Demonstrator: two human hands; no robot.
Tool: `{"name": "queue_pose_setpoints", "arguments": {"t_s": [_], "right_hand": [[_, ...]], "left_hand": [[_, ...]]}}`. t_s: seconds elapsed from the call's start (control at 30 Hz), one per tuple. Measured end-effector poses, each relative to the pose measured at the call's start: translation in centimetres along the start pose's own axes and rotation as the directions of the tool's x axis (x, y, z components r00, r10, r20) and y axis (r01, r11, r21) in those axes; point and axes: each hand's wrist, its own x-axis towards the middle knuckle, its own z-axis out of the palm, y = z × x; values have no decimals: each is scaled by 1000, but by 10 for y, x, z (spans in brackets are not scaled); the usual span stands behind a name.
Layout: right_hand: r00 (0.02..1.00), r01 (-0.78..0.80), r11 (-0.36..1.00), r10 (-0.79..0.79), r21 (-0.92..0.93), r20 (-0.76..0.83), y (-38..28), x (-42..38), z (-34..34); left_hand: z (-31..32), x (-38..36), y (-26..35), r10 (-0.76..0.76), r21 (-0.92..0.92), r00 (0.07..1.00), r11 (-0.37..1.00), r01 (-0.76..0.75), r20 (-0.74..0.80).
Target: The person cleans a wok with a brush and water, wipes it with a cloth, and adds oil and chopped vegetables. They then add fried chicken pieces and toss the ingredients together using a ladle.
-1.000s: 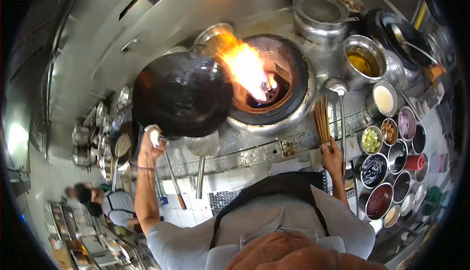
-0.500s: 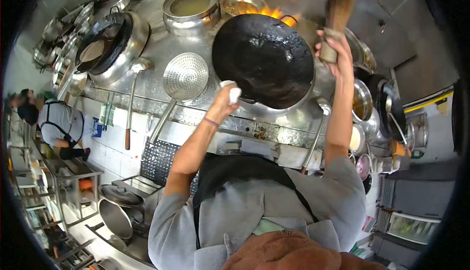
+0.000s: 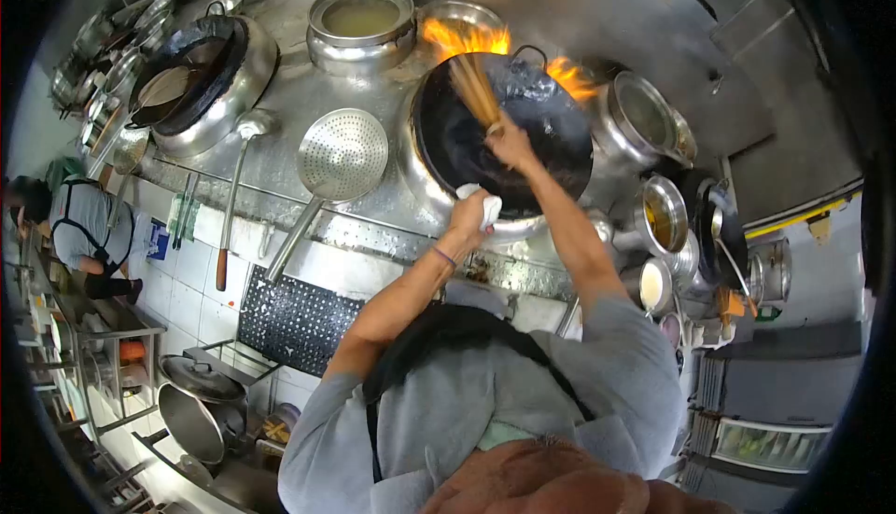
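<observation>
Flat silver metal counter [image 3: 295, 94] supports: round silver metal pot [image 3: 364, 59]; perforated metal strainer [image 3: 343, 155]; long-handled metal ladle [image 3: 257, 123].

The left forearm [image 3: 399, 298] reaches out toward half past one, ending in the left hand [image 3: 474, 212] — curled into a grip. The right forearm [image 3: 571, 234] angles in toward eleven o'clock, and the right hand [image 3: 511, 144], wrapped in a grip too, sits at one o'clock from the left. Both limbs stretch forward — hands near each other but apart.
</observation>
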Motion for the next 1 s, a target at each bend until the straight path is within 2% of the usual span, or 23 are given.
{"name": "queue_pose_setpoints", "arguments": {"t_s": [0.03, 0.13, 0.23, 0.27, 0.3, 0.33, 0.37, 0.47, 0.5, 0.53, 0.57, 0.6, 0.67, 0.7, 0.77, 0.8, 0.83, 0.87, 0.9, 0.97, 1.0], "right_hand": [[996, 75, 985, -80, 154, 31, -8, -18, 4], [900, -173, 843, -75, 510, 429, -39, -57, -27], [885, -117, 946, -39, 303, 464, 42, -18, -46], [975, -32, 992, 58, -125, 214, 74, 1, -55], [995, -84, 938, 64, -337, -71, 77, 2, -62], [934, -237, 847, 64, -475, -351, 68, -1, -72], [792, -384, 849, 100, -364, -602, 59, -5, -76], [742, -459, 870, 265, -180, -616, 23, -9, -76], [856, -402, 879, 261, -257, -447, 29, -5, -64], [928, -265, 912, 154, -314, -339, 38, -1, -42], [984, -170, 957, 154, -233, -87, 26, -12, -35], [975, -126, 986, 144, -111, 171, 11, -25, -29], [881, -171, 976, 88, 138, 465, -42, -76, -55], [815, -215, 959, 72, 185, 576, -46, -86, -69], [812, -181, 981, 191, -73, 551, -18, -77, -99], [847, -193, 957, 274, -217, 455, -16, -72, -118], [961, -184, 892, 252, -414, 116, 24, -51, -117], [968, -233, 778, 126, -584, -218, 59, -34, -109], [909, -313, 827, 119, -467, -399, 53, -31, -106], [697, -391, 901, 155, -190, -700, 30, -29, -85], [747, -426, 893, 255, -148, -614, 7, -32, -75]], "left_hand": [[1, 0, -1, 20, 8, 1000, 1000, -20, -2], [4, -5, -1, -1, 22, 1000, 1000, 1, -22], [2, -5, -2, -3, 24, 1000, 1000, 3, 15], [2, -8, 0, 1, 28, 1000, 1000, -2, 23], [2, -9, 1, 6, 30, 999, 1000, -7, 34], [2, -7, 2, -50, 6, 998, 999, 50, 32], [3, -4, 3, -106, -20, 994, 994, 106, 30], [6, -10, 13, -326, -89, 942, 939, 333, 85], [6, -12, 18, -403, -99, 908, 905, 414, 115], [5, -11, 19, -411, -105, 899, 898, 428, 149], [7, -10, 19, -410, -113, 900, 897, 428, 152], [9, -9, 19, -403, -130, 902, 897, 423, 154], [7, -4, 20, -388, -145, 903, 898, 415, 187], [5, 4, 18, -360, -142, 917, 912, 385, 170], [1, 12, 7, -324, -121, 937, 933, 340, 135], [2, 9, 8, -292, -60, 951, 952, 299, 103], [-1, 15, 4, -296, -44, 950, 953, 301, 96], [-6, 26, -3, -294, -34, 952, 954, 297, 90], [-9, 33, -3, -286, -26, 955, 957, 289, 84], [-7, 31, 0, -252, -17, 964, 967, 254, 84], [-7, 29, -1, -241, -4, 967, 970, 242, 81]]}}
